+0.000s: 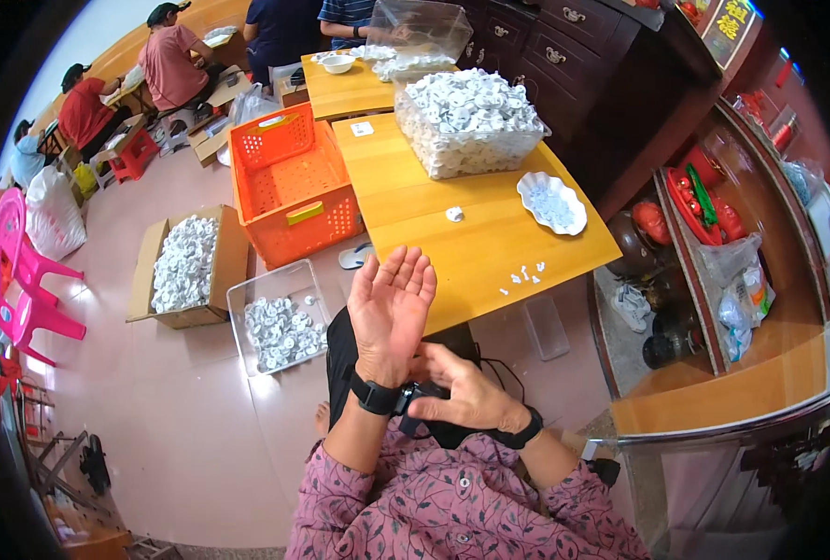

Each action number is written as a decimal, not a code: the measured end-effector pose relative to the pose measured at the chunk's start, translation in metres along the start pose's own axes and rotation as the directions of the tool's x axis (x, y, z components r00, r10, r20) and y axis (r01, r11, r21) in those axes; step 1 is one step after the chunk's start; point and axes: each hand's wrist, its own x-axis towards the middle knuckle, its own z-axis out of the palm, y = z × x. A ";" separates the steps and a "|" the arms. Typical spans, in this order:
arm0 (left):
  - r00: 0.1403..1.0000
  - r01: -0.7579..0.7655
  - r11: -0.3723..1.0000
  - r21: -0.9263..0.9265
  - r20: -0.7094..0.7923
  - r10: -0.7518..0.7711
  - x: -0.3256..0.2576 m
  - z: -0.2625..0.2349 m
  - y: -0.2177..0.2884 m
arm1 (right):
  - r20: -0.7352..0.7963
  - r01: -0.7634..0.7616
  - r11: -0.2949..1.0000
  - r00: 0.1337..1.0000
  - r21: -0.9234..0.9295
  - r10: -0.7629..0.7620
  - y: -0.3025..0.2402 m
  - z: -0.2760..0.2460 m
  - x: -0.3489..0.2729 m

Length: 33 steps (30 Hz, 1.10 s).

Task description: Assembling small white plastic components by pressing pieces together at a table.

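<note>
My left hand (392, 313) is raised with the palm up and its fingers stretched out, holding nothing. A black strap (375, 394) circles that wrist, and a small black device (417, 397) sits on its inner side. My right hand (471, 392) reaches across to this device, thumb on one side and fingers on the other; its fingertips are partly hidden. Another black strap (521, 427) is around my right wrist. Just ahead stands a yellow wooden table (401, 201) with one small white part (454, 214) and several tiny white pieces (525, 274) on it.
On the table are a clear bin (462, 154) heaped with white parts and a scalloped white dish (574, 222). An orange crate (298, 219), a cardboard box (224, 271) and a clear tray (233, 322) stand on the left. Pink chairs (37, 266) and several seated people are farther off.
</note>
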 end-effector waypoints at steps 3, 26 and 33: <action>0.998 -0.056 0.998 0.042 -0.021 0.057 0.000 0.002 0.003 | 0.066 -0.084 0.988 0.993 -0.127 0.093 -0.006 0.009 0.000; 0.546 -0.786 0.092 0.611 0.757 -0.358 -0.158 0.201 0.009 | 0.062 0.023 0.980 0.998 -0.199 -0.010 0.006 -0.008 -0.030; 0.473 -0.737 0.238 0.633 0.733 -0.489 -0.161 0.195 -0.011 | 0.019 -0.060 0.951 0.997 -0.303 0.069 0.016 -0.022 -0.047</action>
